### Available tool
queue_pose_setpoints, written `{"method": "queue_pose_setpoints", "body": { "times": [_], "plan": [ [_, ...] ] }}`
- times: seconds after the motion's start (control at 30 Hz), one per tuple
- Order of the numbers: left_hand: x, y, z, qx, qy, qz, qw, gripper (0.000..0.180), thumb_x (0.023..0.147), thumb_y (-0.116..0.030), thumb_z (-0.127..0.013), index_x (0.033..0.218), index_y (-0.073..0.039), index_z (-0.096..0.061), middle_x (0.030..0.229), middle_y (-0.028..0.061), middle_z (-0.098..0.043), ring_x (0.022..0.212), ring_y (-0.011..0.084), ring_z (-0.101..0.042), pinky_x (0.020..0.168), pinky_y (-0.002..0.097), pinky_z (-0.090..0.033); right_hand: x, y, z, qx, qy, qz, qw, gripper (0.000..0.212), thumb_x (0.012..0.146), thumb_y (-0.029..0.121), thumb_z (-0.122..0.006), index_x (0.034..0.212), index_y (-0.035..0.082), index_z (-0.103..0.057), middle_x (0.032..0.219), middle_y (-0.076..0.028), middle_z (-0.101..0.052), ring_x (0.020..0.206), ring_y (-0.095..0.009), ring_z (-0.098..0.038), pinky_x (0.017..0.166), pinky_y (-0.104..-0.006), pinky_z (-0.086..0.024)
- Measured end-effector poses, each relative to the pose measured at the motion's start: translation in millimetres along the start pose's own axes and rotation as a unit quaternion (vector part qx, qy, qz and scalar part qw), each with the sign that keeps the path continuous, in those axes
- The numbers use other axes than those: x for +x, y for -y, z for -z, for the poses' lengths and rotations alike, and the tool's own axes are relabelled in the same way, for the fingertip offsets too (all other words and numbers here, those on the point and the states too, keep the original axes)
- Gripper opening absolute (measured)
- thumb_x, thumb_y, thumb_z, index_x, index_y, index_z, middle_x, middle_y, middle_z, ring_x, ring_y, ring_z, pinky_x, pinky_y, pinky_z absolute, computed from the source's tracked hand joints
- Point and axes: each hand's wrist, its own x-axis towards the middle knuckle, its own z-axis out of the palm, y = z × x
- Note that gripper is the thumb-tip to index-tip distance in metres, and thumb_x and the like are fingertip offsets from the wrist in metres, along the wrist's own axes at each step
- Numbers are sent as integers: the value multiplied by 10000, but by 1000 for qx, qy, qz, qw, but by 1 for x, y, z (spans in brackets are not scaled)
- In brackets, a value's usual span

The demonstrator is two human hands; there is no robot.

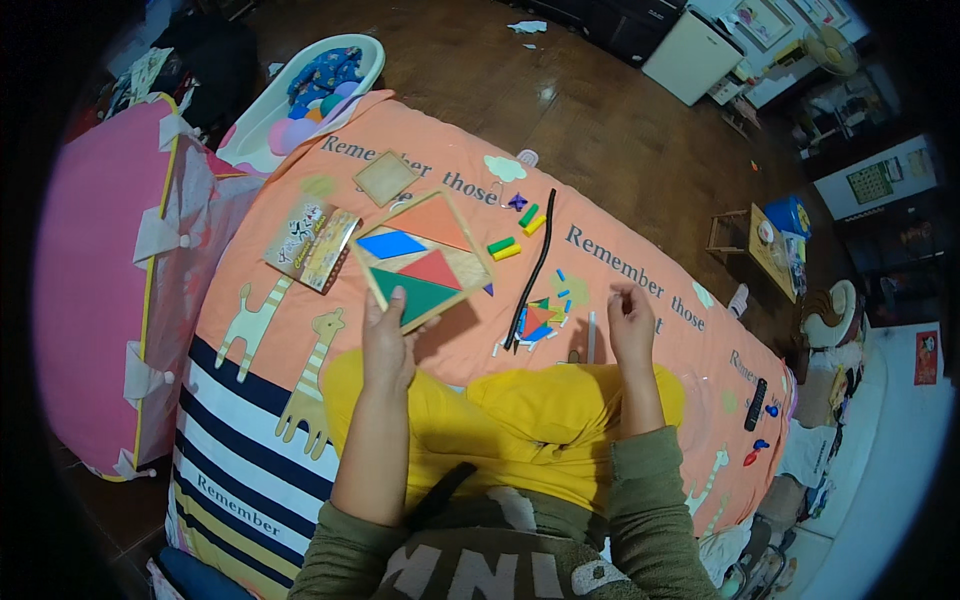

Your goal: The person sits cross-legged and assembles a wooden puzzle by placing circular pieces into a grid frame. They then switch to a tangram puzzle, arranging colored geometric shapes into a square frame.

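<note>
Tilted over the bedspread, a shallow wooden tangram tray (468, 268) is gripped at its near edge by my left hand (388, 335), thumb on top. Inside it lie an orange triangle (437, 221), a blue parallelogram (391, 244), a red triangle (434, 270) and a green triangle (412, 297); bare wood shows between them. My right hand (632, 325) hovers above the bed with its fingers drawn together; whatever they may hold cannot be made out. Left of that hand sits a cluster of small coloured pieces (537, 318). A white strip (592, 338) lies nearer to it.
Left of the tray is a printed box (312, 245); beyond it, a square wooden board (386, 178). A long black strip (537, 262) separates green and yellow blocks (502, 244) from the bed's right part. A remote (757, 404) lies far right. A pink fabric enclosure (110, 280) borders the left.
</note>
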Motion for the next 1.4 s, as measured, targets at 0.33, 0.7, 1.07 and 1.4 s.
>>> {"method": "queue_pose_setpoints", "body": {
  "times": [0.33,0.7,1.07,1.4],
  "plan": [
    [3,3,-1,24,-2,9,1000,299,1012,-184,-491,1296,-109,-439,1146,81,-617,913,200,-666,674,329,-597,-20,-34,-73,-242,179,251,920,313,747,124,-700,1044,62,-622,954,-129,-621,932,-348,-603,819,-443,-483],
    [1,9,1,10,49,30,998,309,1007,-200,-506,1294,-114,-430,1138,81,-619,895,191,-671,660,319,-596,-14,-48,-75,-301,257,123,910,161,777,138,-716,896,48,-656,889,-146,-665,829,-317,-639,718,-423,-500],
    [2,3,7,-7,8,22,1000,276,1014,-184,-484,1276,-113,-430,1139,92,-611,900,209,-668,659,330,-592,-5,-91,-62,100,235,-165,953,165,941,118,-609,873,-19,-670,708,-41,-644,606,-115,-590,566,-267,-481],
    [36,-64,52,129,72,13,989,355,1003,-189,-506,1340,-113,-425,1159,69,-617,923,184,-661,656,311,-598,0,-96,-77,195,201,-268,922,160,991,133,-522,968,27,-640,786,-25,-631,588,-122,-562,583,-261,-484]
  ]
}}
